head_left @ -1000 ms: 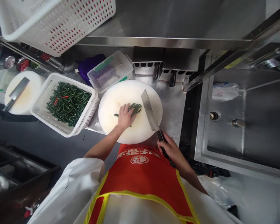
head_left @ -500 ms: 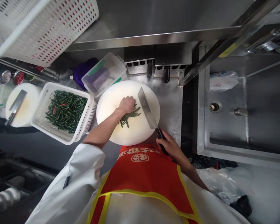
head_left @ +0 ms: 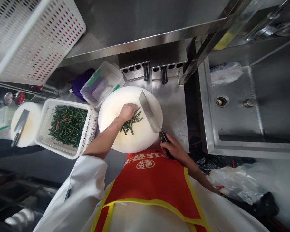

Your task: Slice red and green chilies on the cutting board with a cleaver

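My left hand (head_left: 128,111) is curled over a small bunch of long green chili peppers (head_left: 134,120) on the round white cutting board (head_left: 116,141). Its fingertips are mostly hidden, with peppers sticking out to the right and below. In my right hand (head_left: 175,147) is the black handle of a cleaver (head_left: 148,111). The wide blade lies slantwise over the board's right part, apart from the peppers, its tip pointing away from me. Left of the board, a white plastic basket (head_left: 44,137) holds many green chili peppers with a couple of red ones.
A clear plastic container (head_left: 102,85) stands behind the board, near two knife racks (head_left: 135,72). At the far left a second cleaver (head_left: 21,124) lies on another round board (head_left: 33,129). A steel sink (head_left: 232,129) is on the right; a shelf edge (head_left: 145,43) runs overhead.
The view has turned slightly. My left hand has shifted a little left over the board, and more of the peppers show beside it. The cleaver stays in my right hand.
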Motion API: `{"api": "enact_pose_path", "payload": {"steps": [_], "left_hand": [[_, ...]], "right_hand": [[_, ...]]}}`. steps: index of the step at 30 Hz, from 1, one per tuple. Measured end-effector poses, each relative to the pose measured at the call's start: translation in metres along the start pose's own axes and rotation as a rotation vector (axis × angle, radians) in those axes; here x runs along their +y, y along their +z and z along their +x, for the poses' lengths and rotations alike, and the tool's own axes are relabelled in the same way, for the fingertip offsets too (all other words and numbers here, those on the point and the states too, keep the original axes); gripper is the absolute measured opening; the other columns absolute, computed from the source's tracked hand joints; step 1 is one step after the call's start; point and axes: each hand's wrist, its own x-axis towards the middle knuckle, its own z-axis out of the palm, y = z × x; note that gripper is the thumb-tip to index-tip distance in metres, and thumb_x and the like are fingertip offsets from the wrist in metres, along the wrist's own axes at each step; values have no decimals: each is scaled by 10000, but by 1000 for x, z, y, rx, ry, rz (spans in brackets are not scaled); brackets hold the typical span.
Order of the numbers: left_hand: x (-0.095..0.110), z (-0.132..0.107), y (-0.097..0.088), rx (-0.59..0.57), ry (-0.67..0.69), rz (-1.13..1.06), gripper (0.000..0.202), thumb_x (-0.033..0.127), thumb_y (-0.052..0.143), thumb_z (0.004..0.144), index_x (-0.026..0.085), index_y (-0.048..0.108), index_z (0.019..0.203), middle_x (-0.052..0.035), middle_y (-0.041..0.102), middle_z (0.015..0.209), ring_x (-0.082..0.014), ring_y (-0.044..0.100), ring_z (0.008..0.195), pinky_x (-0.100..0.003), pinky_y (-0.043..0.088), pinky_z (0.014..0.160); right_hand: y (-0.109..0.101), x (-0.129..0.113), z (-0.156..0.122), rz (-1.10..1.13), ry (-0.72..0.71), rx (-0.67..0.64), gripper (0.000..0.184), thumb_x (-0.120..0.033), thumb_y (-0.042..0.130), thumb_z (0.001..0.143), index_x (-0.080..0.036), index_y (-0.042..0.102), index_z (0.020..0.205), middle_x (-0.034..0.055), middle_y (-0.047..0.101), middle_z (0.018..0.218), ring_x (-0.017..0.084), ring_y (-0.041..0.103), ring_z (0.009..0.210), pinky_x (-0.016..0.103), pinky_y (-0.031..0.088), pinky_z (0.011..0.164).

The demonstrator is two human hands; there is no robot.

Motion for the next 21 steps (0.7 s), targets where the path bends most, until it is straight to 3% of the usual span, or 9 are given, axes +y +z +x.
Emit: {"api": "enact_pose_path", "payload": {"steps": [5,8,11,15,21], "left_hand": [[-1,-2,2,78,-71,-102,333,228,349,978,157,673,948,-96,686,957,-234,619,942,-371,469,900],[0,-4,0,43,36,-167,326,187,416,928,164,632,1171,-83,667,1074,-211,615,1012,-338,472,939],[6,-3,-1,-18,120,-129,467,127,493,841,203,570,1296,-69,639,1174,-214,596,1092,-344,458,983],[15,5,2,-50,77,-55,349,127,497,843,196,663,1142,-68,657,1100,-222,611,1051,-346,473,957],[16,6,5,35,30,-60,291,242,409,966,181,688,1021,-80,674,1006,-200,625,963,-314,482,891]], "right_hand": [[-1,1,0,6,-11,-17,499,-265,518,748,-238,498,1245,-82,520,540,128,475,440,208,402,405],[-1,3,0,-1,-13,-18,471,-266,517,749,-239,511,1219,-83,522,536,124,481,440,200,396,410],[-1,5,1,26,-7,-20,386,-269,525,745,-236,533,1130,-81,525,542,116,476,434,196,388,407],[0,9,2,34,-27,-14,243,-265,512,753,-227,532,992,-76,523,535,119,468,438,204,377,397],[3,10,0,46,-61,-11,188,-259,507,747,-218,522,929,-75,518,534,110,475,441,203,378,413]]}}
